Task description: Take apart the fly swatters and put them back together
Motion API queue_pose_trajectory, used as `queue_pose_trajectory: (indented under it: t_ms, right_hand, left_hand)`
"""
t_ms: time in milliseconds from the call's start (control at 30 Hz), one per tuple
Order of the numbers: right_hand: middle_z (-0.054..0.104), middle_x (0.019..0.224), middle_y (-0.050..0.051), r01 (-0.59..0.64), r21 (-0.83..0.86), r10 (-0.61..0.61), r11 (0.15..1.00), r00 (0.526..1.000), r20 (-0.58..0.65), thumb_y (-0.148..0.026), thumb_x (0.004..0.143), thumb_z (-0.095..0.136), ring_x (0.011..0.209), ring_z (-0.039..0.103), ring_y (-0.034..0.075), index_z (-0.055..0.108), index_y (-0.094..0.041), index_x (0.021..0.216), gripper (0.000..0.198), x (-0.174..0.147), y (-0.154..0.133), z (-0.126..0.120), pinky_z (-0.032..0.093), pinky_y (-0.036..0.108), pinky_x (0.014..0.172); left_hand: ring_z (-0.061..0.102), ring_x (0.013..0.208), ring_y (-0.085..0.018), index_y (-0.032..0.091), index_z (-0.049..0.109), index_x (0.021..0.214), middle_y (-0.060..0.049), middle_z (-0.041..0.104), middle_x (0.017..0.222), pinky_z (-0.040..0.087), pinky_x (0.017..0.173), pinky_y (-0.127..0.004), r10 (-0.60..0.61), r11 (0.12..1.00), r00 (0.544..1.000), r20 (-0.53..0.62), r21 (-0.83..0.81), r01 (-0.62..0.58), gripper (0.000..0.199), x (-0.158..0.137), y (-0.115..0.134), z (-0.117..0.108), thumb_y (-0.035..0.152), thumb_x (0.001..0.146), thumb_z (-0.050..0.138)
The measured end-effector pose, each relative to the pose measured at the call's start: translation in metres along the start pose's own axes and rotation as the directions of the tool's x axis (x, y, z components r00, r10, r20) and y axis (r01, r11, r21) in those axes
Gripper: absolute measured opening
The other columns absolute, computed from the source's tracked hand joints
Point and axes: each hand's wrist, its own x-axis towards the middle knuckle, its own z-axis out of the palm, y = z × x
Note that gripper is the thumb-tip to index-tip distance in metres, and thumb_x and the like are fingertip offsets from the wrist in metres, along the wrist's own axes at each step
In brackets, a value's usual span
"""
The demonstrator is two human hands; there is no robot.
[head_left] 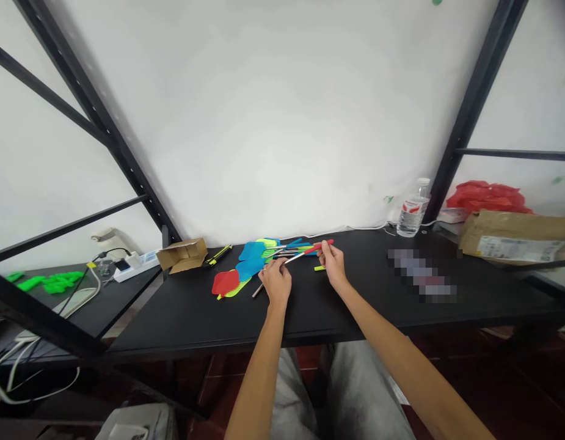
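Observation:
My right hand (333, 264) is closed around the red handle (313, 249) of a fly swatter. From that handle a thin metal rod (293, 259) runs left to my left hand (277, 281), whose fingers are pinched on it. Left of my hands lie mesh swatter heads: a red one (225, 282), a blue one (250, 267) and a yellow-green one (239, 288), partly overlapping. More blue and yellow-green swatters are piled behind. Below my left hand a second metal rod (258, 291) pokes out. A short yellow-green piece (319, 268) lies by my right hand.
An open cardboard box (184, 255) and a black-and-yellow tool (218, 256) sit left on the black table (181, 324). A water bottle (413, 211) stands back right, near a larger carton (515, 237) and a red plastic bag (488, 197). Black frame posts slope up both sides.

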Motion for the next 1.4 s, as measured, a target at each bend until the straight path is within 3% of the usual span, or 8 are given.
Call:
queue_pose_trajectory:
  t_ms: [167,500,800,1000,1400]
  right_hand:
    - [0.051,0.069,0.001,0.003,0.024,-0.003,1.000,1.000,0.028,-0.065,0.086,0.059,0.050,0.038,0.008,0.071,-0.017,0.087,0.049,-0.0009,-0.0013,0.0003,0.025,0.024,0.043]
    - [0.049,0.056,0.000,-0.022,-0.035,0.022,0.999,1.000,-0.003,-0.067,0.084,0.060,0.048,0.038,0.010,0.057,-0.019,0.061,0.053,-0.0003,0.0017,-0.0020,0.025,0.025,0.043]
    - [0.054,0.060,0.001,-0.037,0.009,0.037,0.999,0.999,-0.003,-0.067,0.081,0.063,0.045,0.038,0.008,0.064,-0.018,0.069,0.051,0.0013,0.0034,-0.0012,0.025,0.025,0.041]
    - [0.065,0.074,0.004,-0.127,0.090,0.122,0.988,0.991,0.054,-0.066,0.077,0.067,0.050,0.051,0.010,0.072,-0.017,0.087,0.050,0.0007,-0.0011,-0.0002,0.034,0.022,0.041]
    - [0.068,0.075,0.007,-0.158,0.100,0.149,0.982,0.984,0.096,-0.065,0.076,0.067,0.049,0.053,0.011,0.073,-0.015,0.086,0.051,0.0010,-0.0011,0.0000,0.033,0.022,0.040]
  left_hand:
    - [0.061,0.104,-0.026,0.026,0.071,0.100,-0.005,0.071,0.104,0.038,0.094,-0.042,-0.016,1.000,1.000,0.008,-0.002,0.016,0.030,0.0003,-0.0002,-0.0004,0.009,0.085,0.051]
    - [0.062,0.104,-0.026,0.025,0.071,0.099,-0.005,0.072,0.104,0.039,0.094,-0.043,-0.028,0.999,1.000,0.013,-0.045,0.028,0.030,0.0006,0.0012,-0.0025,0.008,0.085,0.050]
    - [0.063,0.103,-0.026,0.024,0.072,0.097,-0.005,0.072,0.103,0.041,0.094,-0.042,-0.041,0.997,0.999,0.019,-0.060,0.042,0.030,0.0013,0.0016,-0.0039,0.009,0.083,0.051]
    - [0.064,0.101,-0.025,0.024,0.072,0.096,-0.005,0.072,0.101,0.042,0.093,-0.040,-0.036,0.997,0.999,0.021,-0.066,0.037,0.031,0.0017,0.0005,-0.0034,0.008,0.082,0.050]
    - [0.064,0.101,-0.024,0.024,0.073,0.097,-0.005,0.072,0.101,0.042,0.092,-0.039,-0.021,1.000,0.999,0.032,-0.022,0.022,0.032,0.0009,0.0015,-0.0039,0.008,0.082,0.051]
